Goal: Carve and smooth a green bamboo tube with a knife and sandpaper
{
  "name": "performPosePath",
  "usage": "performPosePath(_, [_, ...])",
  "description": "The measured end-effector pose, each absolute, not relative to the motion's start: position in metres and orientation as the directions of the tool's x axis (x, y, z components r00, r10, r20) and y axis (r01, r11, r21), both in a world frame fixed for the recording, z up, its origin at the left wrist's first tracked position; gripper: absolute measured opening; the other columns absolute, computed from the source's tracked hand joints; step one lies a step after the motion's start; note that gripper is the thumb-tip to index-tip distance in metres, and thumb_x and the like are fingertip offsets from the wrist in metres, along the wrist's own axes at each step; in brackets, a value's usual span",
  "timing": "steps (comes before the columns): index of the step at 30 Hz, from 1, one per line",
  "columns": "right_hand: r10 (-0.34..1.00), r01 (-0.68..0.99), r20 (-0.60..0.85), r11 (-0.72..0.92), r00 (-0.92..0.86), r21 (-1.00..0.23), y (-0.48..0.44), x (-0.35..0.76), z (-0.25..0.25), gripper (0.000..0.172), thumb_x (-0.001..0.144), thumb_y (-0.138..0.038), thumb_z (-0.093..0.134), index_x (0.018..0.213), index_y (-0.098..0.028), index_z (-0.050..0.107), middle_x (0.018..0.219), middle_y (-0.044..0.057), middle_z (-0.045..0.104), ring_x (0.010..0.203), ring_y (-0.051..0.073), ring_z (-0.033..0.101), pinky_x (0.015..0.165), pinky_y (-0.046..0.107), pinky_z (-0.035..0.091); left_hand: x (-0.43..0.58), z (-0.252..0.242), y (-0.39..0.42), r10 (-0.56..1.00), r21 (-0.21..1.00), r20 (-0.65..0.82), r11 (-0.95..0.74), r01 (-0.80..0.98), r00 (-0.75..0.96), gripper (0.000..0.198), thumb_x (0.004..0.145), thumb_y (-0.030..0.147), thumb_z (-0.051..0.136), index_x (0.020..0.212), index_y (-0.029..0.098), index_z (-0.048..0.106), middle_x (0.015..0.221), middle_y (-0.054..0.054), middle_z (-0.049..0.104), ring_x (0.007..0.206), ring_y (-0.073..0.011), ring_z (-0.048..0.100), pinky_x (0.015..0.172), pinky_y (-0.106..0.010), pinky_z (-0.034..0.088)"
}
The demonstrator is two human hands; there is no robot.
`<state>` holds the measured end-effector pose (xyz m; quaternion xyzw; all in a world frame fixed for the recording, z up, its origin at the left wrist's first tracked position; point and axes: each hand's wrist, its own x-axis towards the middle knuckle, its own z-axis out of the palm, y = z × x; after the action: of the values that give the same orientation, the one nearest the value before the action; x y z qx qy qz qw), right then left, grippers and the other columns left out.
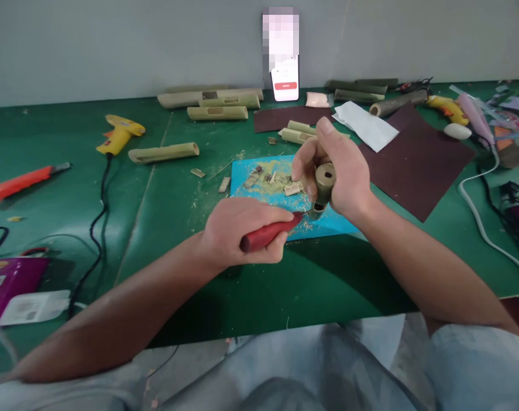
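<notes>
My left hand (pixel 237 225) is wrapped around the red handle of a carving knife (pixel 265 235). The tool's dark tip meets the near part of a short bamboo tube (pixel 325 184), beside a small notch; the exact contact is hard to see. My right hand (pixel 347 168) grips that tube, thumb raised and fingers curled around its far side. A small hole shows in the tube's end face. Below both hands lies a blue mat (pixel 259 197) strewn with bamboo shavings and chips (pixel 292 189).
Cut bamboo lengths (pixel 217 113) lie along the back, near an upright phone (pixel 285 85). Left are a yellow glue gun (pixel 120 135), an orange utility knife (pixel 21 184) and a purple box (pixel 19 279). Brown sandpaper (pixel 430 171) and a white cable (pixel 477 214) lie right.
</notes>
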<state>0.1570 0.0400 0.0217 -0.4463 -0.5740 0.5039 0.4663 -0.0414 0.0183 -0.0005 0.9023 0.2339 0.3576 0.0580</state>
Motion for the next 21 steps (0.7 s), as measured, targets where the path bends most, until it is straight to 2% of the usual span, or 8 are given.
performPosePath(4, [0.982,0.054,0.094,0.104,-0.162,-0.993,0.040,0.157,0.020,0.053,0.086,-0.073,0.042,0.067,-0.028,0.062,0.049,0.004,0.051,0.054,0.023,0.057,0.053,0.037,0.048,-0.041,0.004,0.016,0.649,0.503,0.546,-0.759,0.412,0.529,0.017,0.080,0.021,0.061,0.093,0.026,0.071,0.082,0.002,0.077,0.059,-0.0136,0.068,0.058,-0.024,0.055])
performPosePath(9, [0.986,0.040,0.104,0.110,-0.134,-0.993,0.039,0.155,0.021,0.060,0.089,-0.075,0.031,0.066,-0.027,0.061,0.049,0.004,0.050,0.051,0.022,0.053,0.053,0.038,0.047,-0.036,-0.003,0.014,0.732,0.605,0.567,-0.682,0.411,0.379,0.012,0.080,0.022,0.062,0.088,0.023,0.072,0.084,0.001,0.077,0.064,-0.0148,0.070,0.057,-0.025,0.057])
performPosePath(12, [0.985,0.033,0.130,0.134,-0.115,-0.990,0.037,0.154,0.022,0.063,0.091,-0.073,0.026,0.065,-0.027,0.061,0.050,0.004,0.051,0.049,0.020,0.051,0.053,0.037,0.046,-0.033,-0.011,0.015,0.827,0.712,0.505,-0.561,0.423,0.247,0.009,0.086,0.024,0.062,0.087,0.021,0.071,0.075,0.001,0.074,0.055,-0.0121,0.066,0.046,-0.022,0.051])
performPosePath(16, [0.984,0.033,0.139,0.143,-0.112,-0.989,0.037,0.154,0.019,0.061,0.088,-0.076,0.030,0.065,-0.028,0.060,0.051,0.003,0.050,0.047,0.020,0.048,0.054,0.037,0.044,-0.032,-0.020,0.017,0.925,0.882,0.332,-0.374,0.287,0.185,0.014,0.092,0.030,0.061,0.091,0.020,0.071,0.051,0.006,0.060,0.036,-0.0067,0.052,0.031,-0.017,0.037])
performPosePath(17, [0.983,0.025,0.141,0.144,-0.117,-0.989,0.037,0.155,0.019,0.061,0.088,-0.075,0.031,0.065,-0.028,0.060,0.052,0.003,0.050,0.047,0.020,0.048,0.055,0.037,0.044,-0.032,-0.020,0.017,0.926,0.891,0.331,-0.371,0.264,0.184,0.014,0.092,0.030,0.060,0.091,0.020,0.071,0.051,0.006,0.059,0.036,-0.0066,0.051,0.031,-0.017,0.037])
performPosePath(19, [0.980,0.000,0.151,0.152,-0.126,-0.988,0.038,0.155,0.018,0.060,0.090,-0.074,0.031,0.064,-0.027,0.060,0.053,0.004,0.051,0.047,0.019,0.047,0.055,0.037,0.043,-0.035,-0.017,0.016,0.885,0.837,0.423,-0.463,0.291,0.193,0.012,0.090,0.028,0.061,0.090,0.020,0.071,0.063,0.003,0.067,0.046,-0.0086,0.060,0.040,-0.019,0.046])
performPosePath(21, [0.976,-0.038,0.174,0.170,-0.129,-0.985,0.038,0.155,0.017,0.061,0.091,-0.072,0.030,0.064,-0.027,0.059,0.052,0.003,0.050,0.046,0.019,0.046,0.054,0.037,0.042,-0.039,-0.010,0.014,0.770,0.666,0.585,-0.635,0.391,0.254,0.010,0.085,0.025,0.064,0.091,0.021,0.071,0.080,0.000,0.073,0.061,-0.0122,0.067,0.054,-0.023,0.054])
